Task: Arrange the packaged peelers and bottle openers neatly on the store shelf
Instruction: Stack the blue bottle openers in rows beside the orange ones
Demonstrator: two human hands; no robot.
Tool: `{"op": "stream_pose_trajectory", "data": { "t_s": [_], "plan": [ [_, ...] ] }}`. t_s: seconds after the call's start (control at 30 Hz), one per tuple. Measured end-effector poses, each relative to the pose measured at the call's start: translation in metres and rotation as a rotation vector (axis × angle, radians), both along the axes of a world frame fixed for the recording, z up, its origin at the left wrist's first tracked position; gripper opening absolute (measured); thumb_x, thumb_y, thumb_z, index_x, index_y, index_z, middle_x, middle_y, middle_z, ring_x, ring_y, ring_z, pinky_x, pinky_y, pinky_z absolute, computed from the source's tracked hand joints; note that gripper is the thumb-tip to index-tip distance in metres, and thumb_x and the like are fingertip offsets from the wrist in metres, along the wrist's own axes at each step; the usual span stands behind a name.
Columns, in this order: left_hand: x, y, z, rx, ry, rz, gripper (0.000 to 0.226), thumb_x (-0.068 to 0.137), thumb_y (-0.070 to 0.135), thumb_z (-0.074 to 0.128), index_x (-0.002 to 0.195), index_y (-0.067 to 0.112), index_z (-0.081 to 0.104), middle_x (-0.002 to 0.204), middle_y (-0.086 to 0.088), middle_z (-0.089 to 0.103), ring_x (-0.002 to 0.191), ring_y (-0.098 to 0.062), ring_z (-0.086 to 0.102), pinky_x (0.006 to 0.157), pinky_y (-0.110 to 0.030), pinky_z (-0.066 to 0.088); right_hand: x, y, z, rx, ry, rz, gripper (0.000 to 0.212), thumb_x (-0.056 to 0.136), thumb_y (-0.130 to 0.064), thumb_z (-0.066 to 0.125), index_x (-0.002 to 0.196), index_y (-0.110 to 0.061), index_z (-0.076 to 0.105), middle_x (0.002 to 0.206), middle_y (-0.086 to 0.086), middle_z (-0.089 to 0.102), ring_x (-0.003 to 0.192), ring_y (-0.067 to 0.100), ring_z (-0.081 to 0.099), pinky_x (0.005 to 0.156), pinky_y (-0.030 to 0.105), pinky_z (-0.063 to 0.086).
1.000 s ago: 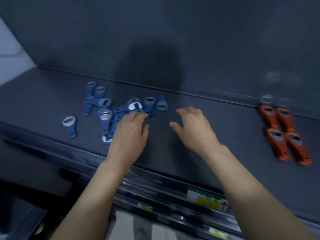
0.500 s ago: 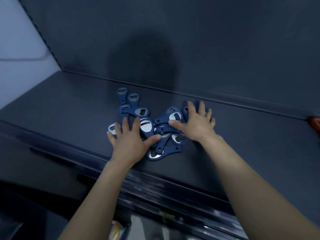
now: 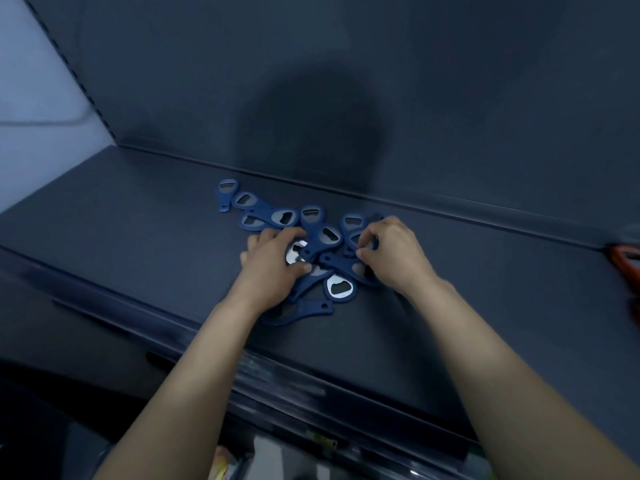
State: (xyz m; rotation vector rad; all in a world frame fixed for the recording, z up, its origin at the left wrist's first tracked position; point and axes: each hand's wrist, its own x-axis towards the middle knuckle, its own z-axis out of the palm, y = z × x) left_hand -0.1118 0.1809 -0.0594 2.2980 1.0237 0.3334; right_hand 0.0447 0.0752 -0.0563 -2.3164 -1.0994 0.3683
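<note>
My left hand [image 3: 273, 271] grips the tangled blue bottle openers [image 3: 322, 237] lying in the middle of the shelf [image 3: 138, 244]. My right hand [image 3: 394, 258] seems to pinch one at the heap's right side. Their handles overlap, so lifting one could drag neighbours off the front edge.

The left forearm [image 3: 194, 375] and the right forearm [image 3: 502, 358] are bare along all their visible length, slim and smooth, wrists uncovered. The left grip [image 3: 273, 265] and the right grip [image 3: 394, 254] are bare hands, the thumbnails short.
</note>
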Motion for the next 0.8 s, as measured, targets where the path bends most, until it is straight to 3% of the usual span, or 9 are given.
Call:
{"op": "stream_pose_trajectory", "data": {
  "t_s": [0.07,0.2,0.3,0.4,0.5,0.6,0.7,0.8],
  "plan": [
    [0.002,-0.003,0.003,-0.05,-0.065,-0.002,0.045,0.085,0.018,0.065,0.125,0.03,0.049,0.107,0.01,0.047,0.123,-0.02,0.035,0.1,-0.03,0.031,0.0,0.001,-0.001,0.003,-0.024,-0.071,0.032,0.09,-0.015,0.059,0.121,-0.009,0.054,0.129,0.011,0.04,0.121,0.027,0.034,0.094,0.026,0.034],
    [-0.001,0.0,0.006,-0.068,-0.137,0.039,0.048,0.086,0.006,0.06,0.129,0.025,0.049,0.126,0.0,0.053,0.12,-0.019,0.046,0.088,-0.019,0.033,0.001,0.004,0.002,-0.084,-0.032,-0.146,0.058,0.089,-0.016,0.06,0.14,-0.006,0.033,0.136,0.018,0.037,0.125,0.033,0.031,0.099,0.033,0.034],
    [-0.002,0.009,0.011,-0.097,-0.207,0.091,0.044,0.088,0.003,0.055,0.128,0.02,0.05,0.108,-0.009,0.059,0.103,-0.024,0.057,0.075,-0.018,0.036,0.001,0.007,0.003,-0.09,0.03,-0.17,0.055,0.089,-0.008,0.058,0.139,-0.006,0.035,0.135,0.018,0.04,0.125,0.033,0.034,0.096,0.033,0.037],
    [0.003,0.015,0.015,-0.194,-0.238,0.103,0.034,0.088,0.008,0.06,0.119,0.016,0.05,0.096,0.001,0.058,0.08,-0.009,0.055,0.07,-0.021,0.039,0.001,0.008,0.005,-0.085,0.087,-0.212,0.044,0.085,-0.001,0.059,0.128,-0.003,0.046,0.127,0.018,0.047,0.118,0.032,0.045,0.093,0.035,0.043],
    [0.017,0.017,0.014,-0.227,-0.208,0.027,0.024,0.085,0.012,0.064,0.107,0.017,0.055,0.09,0.007,0.059,0.079,-0.008,0.055,0.073,-0.023,0.04,0.001,0.004,0.009,-0.087,0.107,-0.277,0.035,0.081,-0.002,0.063,0.115,0.005,0.055,0.113,0.017,0.059,0.105,0.032,0.056,0.088,0.04,0.05],
    [0.034,0.018,0.012,-0.247,-0.204,-0.003,0.028,0.083,0.017,0.068,0.108,0.012,0.057,0.09,0.004,0.058,0.079,-0.012,0.055,0.066,-0.021,0.04,-0.001,-0.002,0.014,-0.093,0.133,-0.334,0.033,0.081,-0.007,0.065,0.11,0.006,0.058,0.103,0.016,0.064,0.098,0.032,0.06,0.084,0.041,0.052],
    [0.046,0.019,0.012,-0.25,-0.213,0.005,0.021,0.084,0.018,0.068,0.1,0.01,0.056,0.081,0.005,0.051,0.073,-0.011,0.049,0.059,-0.02,0.037,-0.003,-0.009,0.018,-0.095,0.141,-0.389,0.031,0.083,-0.01,0.065,0.109,0.006,0.059,0.1,0.016,0.064,0.096,0.033,0.061,0.082,0.041,0.052],
    [0.054,0.021,0.01,-0.27,-0.228,-0.018,0.019,0.083,0.016,0.068,0.095,0.01,0.054,0.077,0.006,0.049,0.072,-0.012,0.049,0.063,-0.024,0.038,-0.007,-0.016,0.022,-0.097,0.141,-0.422,0.033,0.084,-0.012,0.065,0.109,0.007,0.058,0.103,0.017,0.064,0.099,0.034,0.06,0.084,0.041,0.052]
  ]
}}
